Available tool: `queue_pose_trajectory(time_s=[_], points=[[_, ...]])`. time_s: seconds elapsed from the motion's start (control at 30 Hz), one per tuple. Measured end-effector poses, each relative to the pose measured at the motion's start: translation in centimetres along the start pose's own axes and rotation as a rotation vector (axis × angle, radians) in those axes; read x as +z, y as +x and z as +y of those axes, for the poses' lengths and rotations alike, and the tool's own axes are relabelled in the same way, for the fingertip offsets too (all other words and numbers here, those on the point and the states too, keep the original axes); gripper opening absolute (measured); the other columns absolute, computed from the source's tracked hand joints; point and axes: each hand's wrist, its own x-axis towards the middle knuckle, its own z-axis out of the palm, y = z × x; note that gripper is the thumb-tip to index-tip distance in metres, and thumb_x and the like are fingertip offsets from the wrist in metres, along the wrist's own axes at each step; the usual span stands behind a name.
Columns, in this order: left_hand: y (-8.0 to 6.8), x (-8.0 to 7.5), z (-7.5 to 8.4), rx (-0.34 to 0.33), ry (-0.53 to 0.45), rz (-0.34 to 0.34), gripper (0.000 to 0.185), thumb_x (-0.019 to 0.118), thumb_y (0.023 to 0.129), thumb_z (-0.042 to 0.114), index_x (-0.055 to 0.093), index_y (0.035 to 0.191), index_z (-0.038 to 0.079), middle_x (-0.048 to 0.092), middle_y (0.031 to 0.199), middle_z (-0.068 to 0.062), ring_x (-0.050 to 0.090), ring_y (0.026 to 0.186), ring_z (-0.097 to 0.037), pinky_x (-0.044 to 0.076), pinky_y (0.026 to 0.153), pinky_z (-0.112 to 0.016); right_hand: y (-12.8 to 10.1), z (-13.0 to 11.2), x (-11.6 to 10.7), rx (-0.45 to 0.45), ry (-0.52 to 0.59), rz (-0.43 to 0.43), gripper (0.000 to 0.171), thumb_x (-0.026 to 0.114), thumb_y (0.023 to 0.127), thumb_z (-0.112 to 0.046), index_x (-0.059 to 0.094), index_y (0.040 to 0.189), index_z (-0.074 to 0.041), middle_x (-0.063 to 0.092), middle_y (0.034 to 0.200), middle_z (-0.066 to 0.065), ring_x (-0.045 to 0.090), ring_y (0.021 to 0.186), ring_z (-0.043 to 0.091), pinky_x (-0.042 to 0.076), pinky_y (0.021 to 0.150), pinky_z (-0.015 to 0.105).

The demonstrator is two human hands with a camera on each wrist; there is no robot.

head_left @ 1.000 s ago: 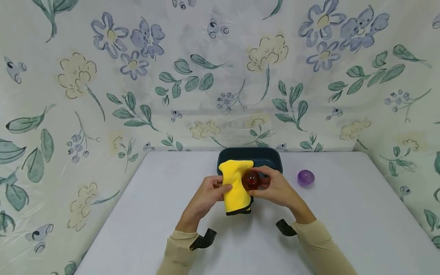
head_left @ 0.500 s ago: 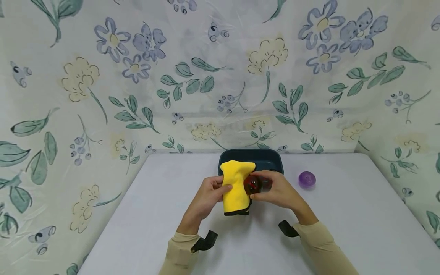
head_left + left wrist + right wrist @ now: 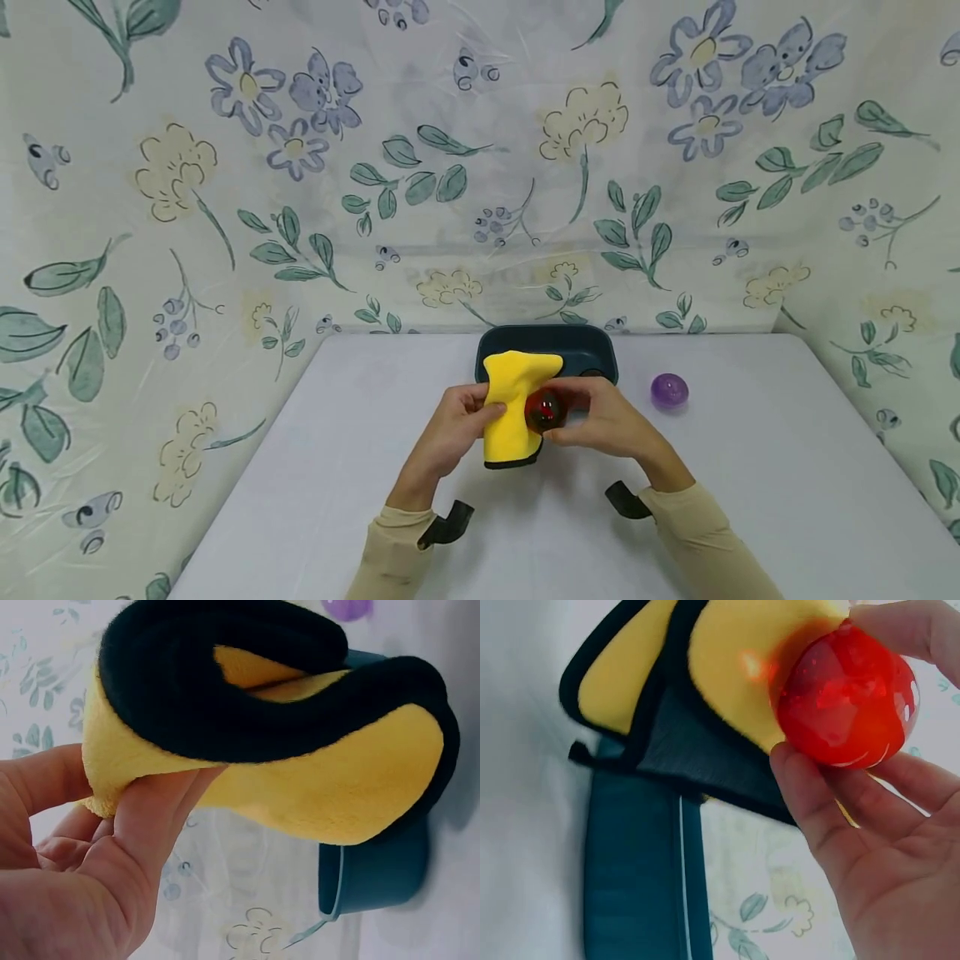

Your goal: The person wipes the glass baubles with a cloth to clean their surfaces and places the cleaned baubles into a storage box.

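Nearest the camera: 2 beige sleeves (image 3: 390,550) with black wrist straps (image 3: 446,521), resting low over the white tabletop (image 3: 300,467).

Just beyond, left hand (image 3: 450,429) curled round a folded yellow microfibre cloth (image 3: 513,408), thumb on the near face, fingers behind; cloth upright, black-edged, lifted off the tabletop. In the left wrist view, the same left hand (image 3: 82,862) pinching the yellow cloth (image 3: 315,787) at its folded side, black trim curling over the top.

Right beside it, right hand (image 3: 607,417) closed round a red translucent ball (image 3: 545,408), fingertips above and thumb below, ball pressed against the cloth's right face. In the right wrist view, red ball (image 3: 844,694) gripped between fingers (image 3: 825,802) beneath and a fingertip at the top, touching the yellow cloth (image 3: 727,667); glossy highlights on the ball's surface, red glow thrown onto the cloth.

Behind both hands, a dark teal rectangular tray (image 3: 577,346) on the tabletop, near its far edge, partly hidden by the cloth; seen too in the wrist views as a teal wall (image 3: 630,870) under the cloth.

To the right of the tray, well apart from the right hand, a purple translucent ball (image 3: 669,391) alone on the tabletop.

Farthest back, a floral-print sheet (image 3: 480,167) hung as backdrop: blue and cream flowers, green leaves, wrapping round both sides.
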Motion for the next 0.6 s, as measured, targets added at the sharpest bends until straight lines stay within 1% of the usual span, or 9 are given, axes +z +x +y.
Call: queue_pose_trajectory(time_s=[0.2,0.33,0.43,0.47,0.53,0.6], points=[[0.13,-0.25,-0.29,0.008,0.004,-0.061,0.037,0.056,0.103,0.008,0.058,0.137,-0.009,0.068,0.127,-0.026,0.072,0.097,-0.020,0.063,0.094,-0.040,-0.09,-0.49,0.09,-0.035,0.047,-0.019,0.060,0.086,0.079,-0.016,0.066,0.135,-0.010,0.071,0.126,0.006,0.067,0.104,0.019,0.058,0.097,0.026],[0.24,-0.23,-0.53,-0.011,-0.002,-0.087,0.038,0.055,0.103,0.009,0.057,0.137,-0.008,0.068,0.128,-0.026,0.072,0.098,-0.020,0.063,0.094,-0.040,-0.17,-0.52,0.00,-0.040,0.068,-0.021,0.062,0.087,0.079,-0.014,0.065,0.136,-0.010,0.070,0.130,0.007,0.067,0.109,0.021,0.056,0.099,0.022],[0.34,-0.18,-0.69,-0.020,-0.006,-0.095,0.038,0.055,0.103,0.010,0.057,0.136,-0.008,0.068,0.128,-0.026,0.072,0.098,-0.020,0.063,0.094,-0.040,-0.22,-0.55,-0.05,-0.048,0.080,-0.017,0.062,0.087,0.079,-0.013,0.065,0.137,-0.009,0.069,0.132,0.008,0.067,0.112,0.022,0.055,0.100,0.020],[0.35,-0.17,-0.73,-0.021,-0.007,-0.096,0.038,0.055,0.103,0.010,0.058,0.136,-0.008,0.068,0.128,-0.025,0.072,0.098,-0.020,0.063,0.094,-0.040,-0.23,-0.54,-0.06,-0.052,0.082,-0.015,0.062,0.087,0.079,-0.012,0.064,0.137,-0.009,0.068,0.133,0.008,0.067,0.112,0.023,0.055,0.100,0.020],[0.37,-0.21,-0.78,-0.023,-0.005,-0.101,0.037,0.056,0.103,0.011,0.058,0.135,-0.008,0.069,0.126,-0.025,0.073,0.097,-0.020,0.063,0.093,-0.039,-0.24,-0.53,-0.04,-0.063,0.092,-0.007,0.062,0.087,0.079,-0.011,0.064,0.137,-0.008,0.067,0.134,0.010,0.068,0.114,0.023,0.057,0.103,0.027],[0.41,-0.29,-0.82,-0.027,-0.008,-0.110,0.037,0.056,0.103,0.012,0.059,0.134,-0.008,0.070,0.125,-0.025,0.073,0.096,-0.019,0.064,0.091,-0.037,-0.25,-0.51,-0.01,-0.072,0.101,0.007,0.063,0.087,0.079,-0.010,0.063,0.138,-0.007,0.067,0.135,0.010,0.068,0.115,0.023,0.057,0.103,0.029]])
